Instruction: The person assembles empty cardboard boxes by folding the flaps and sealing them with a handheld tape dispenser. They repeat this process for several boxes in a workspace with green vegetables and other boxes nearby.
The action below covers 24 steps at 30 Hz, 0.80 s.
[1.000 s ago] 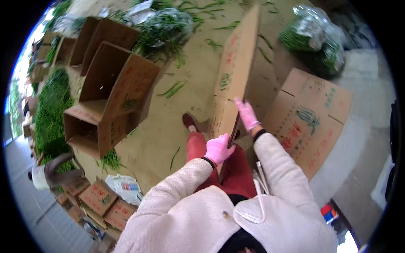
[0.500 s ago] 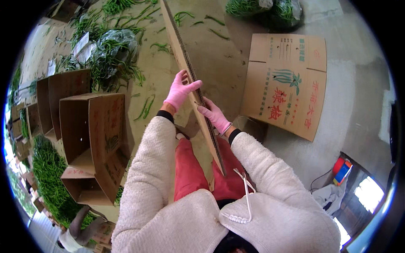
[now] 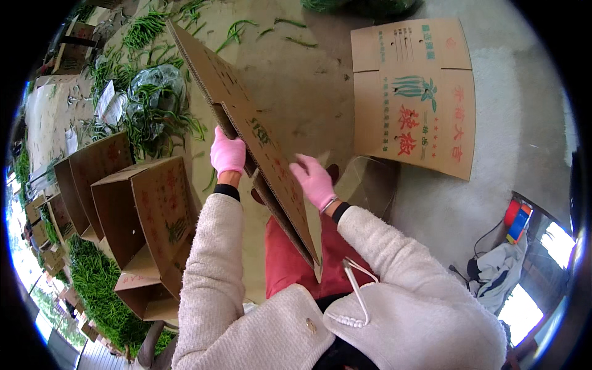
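A folded cardboard box [image 3: 268, 151] is held upright and slanted in front of my legs, its layers parted along the left edge. My left hand [image 3: 228, 152], in a pink glove, is closed round that left edge near the middle. On the other side, my right hand [image 3: 313, 180], also pink-gloved, is off the cardboard with its fingers outstretched beside the printed face. It holds nothing. To the right lies a flat printed cardboard box [image 3: 412, 102], with red and green print.
Opened cardboard boxes [image 3: 145, 209] stand at the left, beside a large heap of green peppers [image 3: 98, 280]. A clear plastic bag [image 3: 157, 86] and loose peppers [image 3: 145, 31] lie on the floor at the far left. Grey cloth [image 3: 502, 271] sits at the lower right.
The folded box has turned so its printed face shows, and its layers have parted. My left hand has moved left and down to grip its edge; my right hand has let go.
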{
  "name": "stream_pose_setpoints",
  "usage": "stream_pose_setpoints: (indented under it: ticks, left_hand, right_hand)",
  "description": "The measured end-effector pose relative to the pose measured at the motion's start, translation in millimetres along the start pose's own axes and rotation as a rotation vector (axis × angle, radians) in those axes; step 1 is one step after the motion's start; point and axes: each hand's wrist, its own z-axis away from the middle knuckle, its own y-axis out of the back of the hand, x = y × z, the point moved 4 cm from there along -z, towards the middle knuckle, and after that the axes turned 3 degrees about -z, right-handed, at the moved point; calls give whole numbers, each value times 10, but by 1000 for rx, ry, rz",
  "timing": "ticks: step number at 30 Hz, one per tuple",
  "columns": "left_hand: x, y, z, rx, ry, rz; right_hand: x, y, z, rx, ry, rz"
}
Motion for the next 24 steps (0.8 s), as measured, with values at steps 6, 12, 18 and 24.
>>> stream_pose_setpoints:
  ticks: [6,12,18,24]
  left_hand:
    - [-60,-49,-48,-8,-15,73]
    - [60,-148,-168,-136,-160,40]
    - [86,-82,-80,-140,-237,193]
    - [36,241,312,-207,-205,622]
  right_hand:
    - [-753,-378,-212,-113,222,106]
    - [-763,-395,-455,-101,132,461]
    - [-625,-101,-554,-7,100,497]
    - [-970,404,-338,3,254,522]
